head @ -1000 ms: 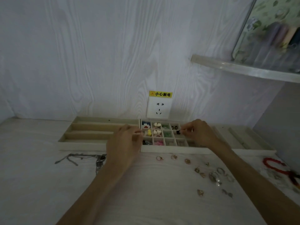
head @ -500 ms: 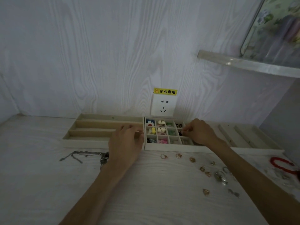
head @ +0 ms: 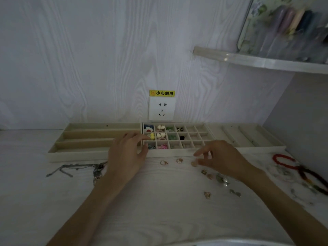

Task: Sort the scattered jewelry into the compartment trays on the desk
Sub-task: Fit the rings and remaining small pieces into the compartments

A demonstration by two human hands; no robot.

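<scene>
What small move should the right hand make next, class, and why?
Probably close the right hand on the gold ring at its fingertips: the fingers hover spread and hold nothing, the ring lies loose on the desk, and the grid tray has bare cells.

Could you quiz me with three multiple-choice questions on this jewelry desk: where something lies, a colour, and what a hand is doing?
1. Where does the silver chain lie?
A in the grid tray
B on the desk before the long-slot tray
C on the shelf

2. What colour is the sticker above the wall socket?
A yellow
B blue
C green

3. What is the right hand doing?
A resting flat in a tray
B lifting the red bracelet
C reaching at a gold ring on the desk

Answers: B, it lies beside the left forearm; A, plainly yellow; C, fingertips meet the ring.
</scene>
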